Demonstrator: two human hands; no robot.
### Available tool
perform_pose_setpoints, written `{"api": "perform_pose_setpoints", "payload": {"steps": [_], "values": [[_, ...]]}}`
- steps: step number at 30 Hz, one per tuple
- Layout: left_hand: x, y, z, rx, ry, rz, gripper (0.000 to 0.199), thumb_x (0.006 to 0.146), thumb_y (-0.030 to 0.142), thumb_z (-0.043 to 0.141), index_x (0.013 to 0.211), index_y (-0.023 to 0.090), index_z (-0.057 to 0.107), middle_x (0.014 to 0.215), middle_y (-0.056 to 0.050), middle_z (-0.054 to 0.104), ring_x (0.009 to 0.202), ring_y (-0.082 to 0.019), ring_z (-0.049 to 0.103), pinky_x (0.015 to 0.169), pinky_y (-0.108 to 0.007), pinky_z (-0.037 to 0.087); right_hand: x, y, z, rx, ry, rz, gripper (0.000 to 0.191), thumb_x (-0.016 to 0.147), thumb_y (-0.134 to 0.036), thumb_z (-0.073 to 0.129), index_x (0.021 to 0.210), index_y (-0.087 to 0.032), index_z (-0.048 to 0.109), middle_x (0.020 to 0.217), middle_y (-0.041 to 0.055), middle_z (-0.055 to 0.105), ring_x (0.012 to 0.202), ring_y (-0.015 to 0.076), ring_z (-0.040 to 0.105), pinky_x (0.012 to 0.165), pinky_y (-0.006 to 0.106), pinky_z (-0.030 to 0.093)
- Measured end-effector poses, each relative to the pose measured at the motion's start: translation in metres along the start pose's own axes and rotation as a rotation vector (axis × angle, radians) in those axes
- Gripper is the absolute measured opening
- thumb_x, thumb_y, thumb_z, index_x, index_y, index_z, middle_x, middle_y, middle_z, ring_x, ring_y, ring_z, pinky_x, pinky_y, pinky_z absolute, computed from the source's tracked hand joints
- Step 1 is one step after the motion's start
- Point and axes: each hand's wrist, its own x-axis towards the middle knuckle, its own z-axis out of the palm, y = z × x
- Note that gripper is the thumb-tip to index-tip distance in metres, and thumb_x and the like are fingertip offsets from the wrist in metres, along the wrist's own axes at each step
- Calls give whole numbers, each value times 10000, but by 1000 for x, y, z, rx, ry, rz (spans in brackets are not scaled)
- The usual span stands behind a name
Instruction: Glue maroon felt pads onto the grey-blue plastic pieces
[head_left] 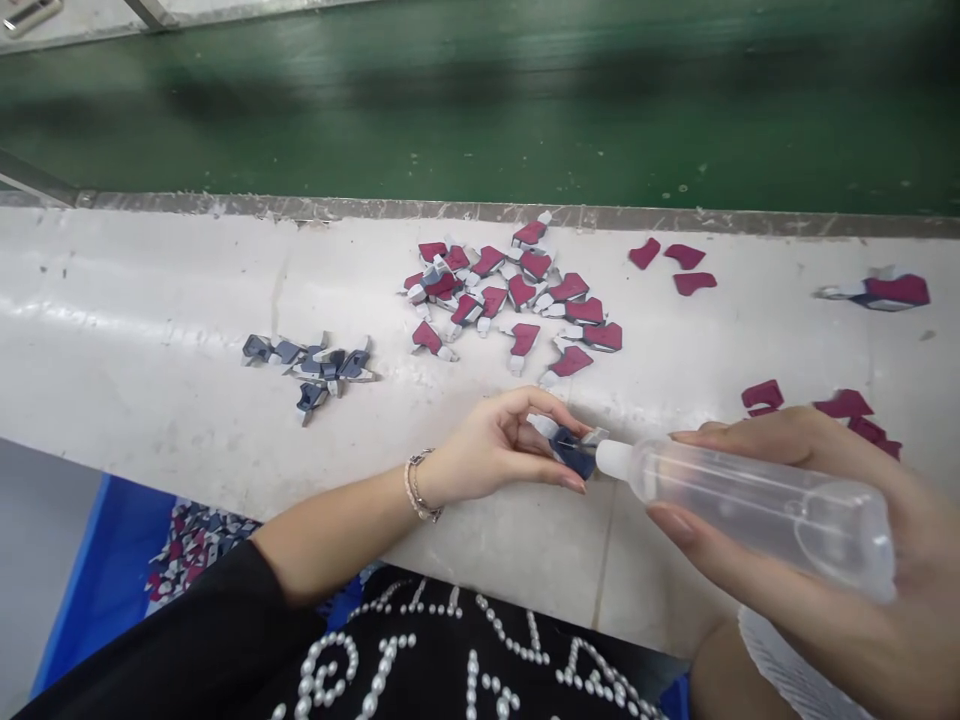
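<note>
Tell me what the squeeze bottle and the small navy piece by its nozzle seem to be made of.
The squeeze bottle looks like thin, glossy clear plastic: it is see-through and catches highlights. The navy piece looks matte, perhaps synthetic leather or fabric, but the left hand hides much of it, so that stays open.

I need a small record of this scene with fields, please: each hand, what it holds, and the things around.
Left hand: pinches a small navy piece
Right hand: grips a clear plastic squeeze bottle
Bottle nozzle: white nozzle points at the piece; contact unclear
Left wrist: bracelet
Bench: white work bench
On bench: cluster of maroon-and-white pieces, group of navy-and-white pieces, loose maroon cutouts
Behind bench: green conveyor belt
Below bench: blue bin holding mixed pieces
</note>
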Motion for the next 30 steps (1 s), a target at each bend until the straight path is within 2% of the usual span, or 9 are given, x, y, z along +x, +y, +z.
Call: {"api": "perform_pose_setpoints", "payload": {"steps": [7, 13, 16, 20, 23, 30], "values": [[1, 3, 1, 52, 24, -24, 475, 666, 274, 929, 1046, 171, 661, 1157, -70, 765, 808, -144, 781, 796, -263, 654, 4, -1, 3, -53, -24, -27, 308, 847, -577, 736, 859, -295, 611, 669, -61, 670, 487, 137, 604, 388, 240, 427], [-2, 5, 1, 154, 6, -34, 410, 757, 317, 875, 1105, 183, 705, 877, -23, 790, 802, -142, 784, 750, -205, 614, 3, -1, 6, -58, -27, -88, 301, 874, -582, 712, 882, -298, 611, 677, -59, 670, 466, 131, 598, 374, 233, 411], [-2, 4, 1, 168, -1, -7, 398, 761, 311, 873, 1102, 188, 707, 910, -23, 797, 808, -136, 784, 754, -198, 610, 1, -1, 5, -62, -37, -82, 306, 864, -579, 725, 888, -294, 619, 697, -50, 686, 473, 139, 608, 373, 243, 418], [-2, 5, 1, 190, 10, -23, 436, 728, 333, 892, 1092, 175, 712, 994, -54, 802, 819, -165, 785, 803, -266, 638, -2, -6, -1, -99, -30, -7, 303, 863, -586, 717, 909, -302, 623, 731, -26, 698, 564, 173, 651, 426, 281, 462], [-1, 6, 1, 202, 25, -34, 448, 718, 341, 896, 1093, 174, 716, 947, -49, 804, 821, -178, 785, 836, -297, 644, -3, -10, -2, -132, -35, 56, 301, 885, -590, 687, 906, -298, 617, 731, -13, 683, 594, 184, 648, 447, 305, 460], [-2, 6, 2, 183, 10, 3, 400, 733, 288, 889, 1073, 182, 708, 1002, -29, 800, 818, -141, 787, 823, -222, 636, -1, -1, 2, -115, -35, -63, 330, 860, -609, 714, 891, -293, 621, 673, -50, 677, 490, 131, 609, 353, 236, 410]]}}
